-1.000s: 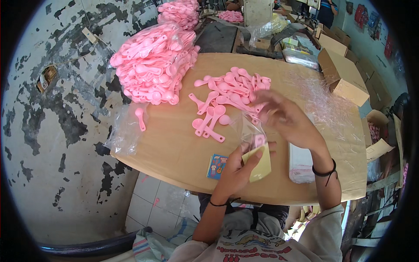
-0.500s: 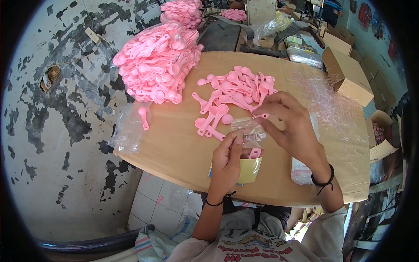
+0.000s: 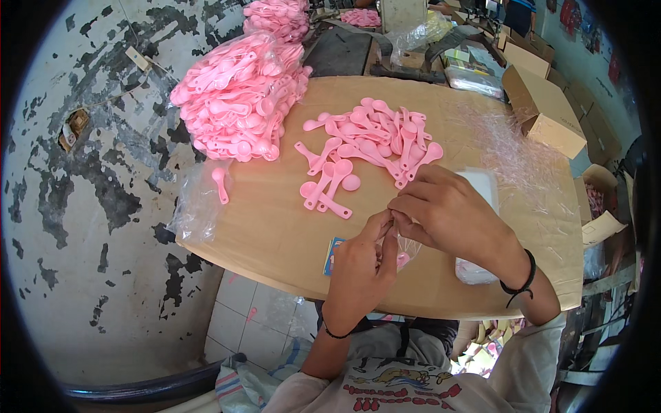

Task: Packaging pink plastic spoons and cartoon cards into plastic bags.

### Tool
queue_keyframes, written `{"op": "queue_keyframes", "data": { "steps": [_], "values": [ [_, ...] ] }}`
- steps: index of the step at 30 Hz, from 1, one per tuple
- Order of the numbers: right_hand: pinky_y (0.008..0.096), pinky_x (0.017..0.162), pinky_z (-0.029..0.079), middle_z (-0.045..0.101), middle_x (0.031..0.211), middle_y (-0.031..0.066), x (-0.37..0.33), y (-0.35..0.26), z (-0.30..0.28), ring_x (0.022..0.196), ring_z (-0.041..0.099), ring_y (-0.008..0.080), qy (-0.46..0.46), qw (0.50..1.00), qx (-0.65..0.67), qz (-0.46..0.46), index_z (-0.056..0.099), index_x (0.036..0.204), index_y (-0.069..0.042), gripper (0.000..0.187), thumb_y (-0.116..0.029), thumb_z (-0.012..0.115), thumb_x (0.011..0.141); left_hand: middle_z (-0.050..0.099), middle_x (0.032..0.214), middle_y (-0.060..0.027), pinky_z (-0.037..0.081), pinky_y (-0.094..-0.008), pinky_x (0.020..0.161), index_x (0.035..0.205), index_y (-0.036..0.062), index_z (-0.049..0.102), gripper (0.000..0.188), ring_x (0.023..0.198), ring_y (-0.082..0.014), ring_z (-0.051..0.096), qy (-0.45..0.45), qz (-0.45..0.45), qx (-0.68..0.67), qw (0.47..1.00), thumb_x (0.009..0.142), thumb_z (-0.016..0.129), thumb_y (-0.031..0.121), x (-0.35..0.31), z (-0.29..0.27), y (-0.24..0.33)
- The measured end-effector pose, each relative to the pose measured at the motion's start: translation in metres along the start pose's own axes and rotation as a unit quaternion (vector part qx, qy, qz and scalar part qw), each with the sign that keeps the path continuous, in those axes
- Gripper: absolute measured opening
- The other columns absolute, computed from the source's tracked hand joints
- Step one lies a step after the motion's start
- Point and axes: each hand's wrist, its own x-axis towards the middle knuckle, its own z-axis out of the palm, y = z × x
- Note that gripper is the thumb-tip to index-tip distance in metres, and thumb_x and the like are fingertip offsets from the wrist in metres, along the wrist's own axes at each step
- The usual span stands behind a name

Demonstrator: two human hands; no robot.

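My left hand (image 3: 361,272) is closed on a small clear plastic bag (image 3: 412,246) close to the table's front edge. Part of a pink spoon (image 3: 402,260) shows through the plastic, beneath my fingers. My right hand (image 3: 444,215) meets the left, its thumb and fingers pinched at the top of the same bag; the fingertips hide the bag's mouth. A blue printed card (image 3: 331,256) pokes out left of my left hand. Just beyond my hands lies a loose pile of pink measuring spoons (image 3: 375,134), with several more (image 3: 332,184) scattered nearer.
A big clear sack of pink spoons (image 3: 237,96) stands at the table's back left. One spoon (image 3: 219,184) lies by an empty plastic bag (image 3: 196,210). A stack of clear bags (image 3: 475,265) is right of my hands. An open cardboard box (image 3: 544,113) sits at the right edge.
My right hand has come down and left from above the bag to pinch its top beside my left hand. The yellow card that showed at the bag is now out of sight.
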Motion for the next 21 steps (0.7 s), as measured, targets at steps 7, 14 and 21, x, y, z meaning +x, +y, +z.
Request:
{"op": "queue_keyframes", "data": {
  "steps": [7,14,21],
  "values": [
    [0.0322,0.068,0.049,0.063,0.074,0.0063,-0.012,0.014,0.009,0.073,0.06,0.0199,0.052,0.985,0.13,0.101,0.06,0.08,-0.003,0.012,-0.008,0.069,0.074,0.071,0.097,-0.0149,0.047,-0.022,0.055,0.119,-0.0033,0.056,0.025,0.063,-0.0049,0.059,-0.016,-0.007,-0.009,1.0,0.096,0.051,0.006,-0.002,0.018,-0.005],
    [0.0264,0.064,0.048,0.066,0.081,0.0062,-0.033,0.031,-0.053,0.071,0.061,0.0137,0.093,0.939,0.256,0.208,0.066,0.095,-0.002,0.014,-0.005,0.066,0.081,0.065,0.116,-0.0146,0.054,-0.0213,0.062,0.125,-0.0028,0.051,0.028,0.07,-0.0062,0.062,0.052,-0.067,-0.352,0.932,0.1,0.047,0.01,0.0,0.03,-0.015],
    [0.0351,0.068,0.052,0.065,0.086,0.007,-0.017,0.002,-0.014,0.075,0.062,0.024,0.099,0.992,0.047,0.066,0.067,0.088,-0.007,0.021,-0.017,0.076,0.071,0.066,0.113,-0.014,0.052,-0.0204,0.065,0.124,-0.0054,0.052,0.028,0.076,-0.0059,0.062,0.034,0.001,-0.197,0.98,0.1,0.046,0.008,0.001,0.031,-0.002]
  ]
}}
